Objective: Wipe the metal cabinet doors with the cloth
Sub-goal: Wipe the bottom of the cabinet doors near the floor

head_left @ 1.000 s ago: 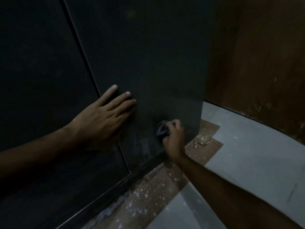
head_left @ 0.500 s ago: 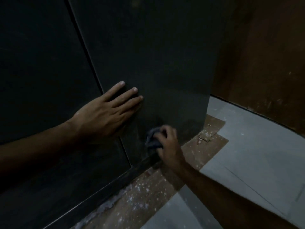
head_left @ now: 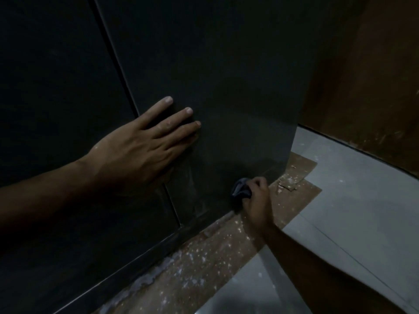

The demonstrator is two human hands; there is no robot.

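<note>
A: From the head camera, what did the left hand (head_left: pixel 140 152) do?

B: It lay flat on the dark metal cabinet; its fingers (head_left: pixel 179 116) were straight and close together, pressed on the right door (head_left: pixel 226 75); the heel of the hand sat across the seam (head_left: pixel 118 62) between that door and the left door (head_left: pixel 52 87); it gripped nothing.

A: And the right hand (head_left: pixel 257 198)?

B: Low down, near the bottom right corner of the right door; its fingers (head_left: pixel 258 181) were curled tight round a small bunched dark cloth (head_left: pixel 240 189); the cloth touched the door face just above the bottom edge, with the knuckles pointing at the panel.

A: Where was that against the floor?

B: Just above the cabinet's base rail (head_left: pixel 158 243); below it ran a brown strip of flooring (head_left: pixel 204 257) speckled with white flecks; a chipped patch (head_left: pixel 288 182) showed near the door's corner; beyond lay pale grey floor tiles (head_left: pixel 362 211).

A: Anything else?

B: A brown wall (head_left: pixel 374 87) stood to the right of the cabinet; the light was dim, so the door surface showed only faint smears near the lower seam.
</note>
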